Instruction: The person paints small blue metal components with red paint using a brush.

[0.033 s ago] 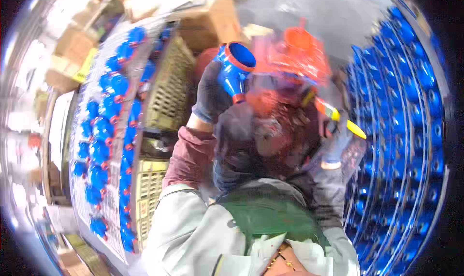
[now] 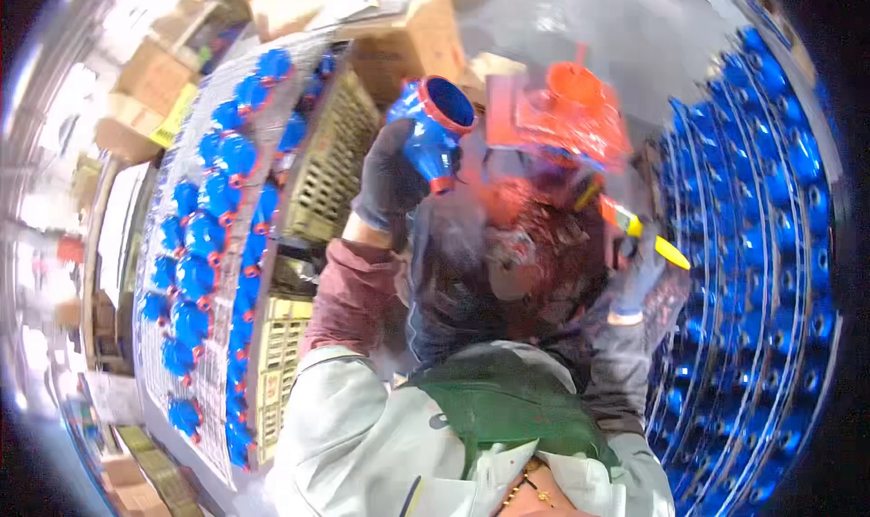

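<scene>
Far left, blue parts (image 2: 204,236) with red rims lie in rows behind a wire rack (image 2: 217,408), with tan crates (image 2: 331,168) just right of them. Your left hand (image 2: 390,182), in a dark glove, is clamped around a blue fitting (image 2: 435,132) with a red-rimmed mouth, held up just left of the orange machine (image 2: 562,118). Right of the machine, your right hand (image 2: 634,277), in a grey glove, grips a yellow-tipped tool (image 2: 648,236) that points toward the right edge. Beyond it, more blue parts (image 2: 770,227) fill curved rows on the far right.
</scene>
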Motion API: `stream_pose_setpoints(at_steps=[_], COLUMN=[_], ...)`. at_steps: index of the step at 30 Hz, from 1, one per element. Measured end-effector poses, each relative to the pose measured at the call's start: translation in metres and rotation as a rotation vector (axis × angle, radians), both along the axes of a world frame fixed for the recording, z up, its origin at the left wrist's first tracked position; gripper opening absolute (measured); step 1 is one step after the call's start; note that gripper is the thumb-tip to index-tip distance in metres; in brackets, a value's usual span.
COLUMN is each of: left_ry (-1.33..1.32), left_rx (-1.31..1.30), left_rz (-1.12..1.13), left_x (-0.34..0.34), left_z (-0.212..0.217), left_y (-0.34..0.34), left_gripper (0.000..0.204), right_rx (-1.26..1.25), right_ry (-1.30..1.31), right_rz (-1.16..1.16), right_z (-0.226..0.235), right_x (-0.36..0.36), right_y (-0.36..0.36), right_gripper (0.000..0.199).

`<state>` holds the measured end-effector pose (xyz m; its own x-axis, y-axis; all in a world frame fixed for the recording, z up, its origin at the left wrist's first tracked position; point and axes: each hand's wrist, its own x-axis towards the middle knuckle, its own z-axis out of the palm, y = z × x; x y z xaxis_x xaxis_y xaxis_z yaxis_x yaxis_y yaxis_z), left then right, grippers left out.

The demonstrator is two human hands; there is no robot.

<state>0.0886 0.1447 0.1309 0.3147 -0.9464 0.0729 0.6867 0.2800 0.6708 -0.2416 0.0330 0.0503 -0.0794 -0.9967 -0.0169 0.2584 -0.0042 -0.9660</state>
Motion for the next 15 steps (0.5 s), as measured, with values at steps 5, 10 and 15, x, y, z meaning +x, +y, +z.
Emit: stream_pose_setpoints(at_steps=[5,10,15], left_ry=[-0.559,-1.276,-1.528], left_rx=[0.105,0.329,0.336], left_rz=[0.584,1.008,1.186], left_x=[0.109,0.231,0.328], left_z=[0.086,0.106,0.085], left_y=[0.066,0.067,0.014], left_gripper=[0.055,0.076,0.08], right_rx=[-0.072,-0.14,-0.175], right_ry=[0.096,0.135,0.218], right_rz=[0.112,0.154,0.383], right_z=[-0.038,-0.034,-0.033], right_x=[0.008,0.021,0.03], right_y=[-0.006,-0.008,-0.009], right_gripper=[0.037,0.04,0.042])
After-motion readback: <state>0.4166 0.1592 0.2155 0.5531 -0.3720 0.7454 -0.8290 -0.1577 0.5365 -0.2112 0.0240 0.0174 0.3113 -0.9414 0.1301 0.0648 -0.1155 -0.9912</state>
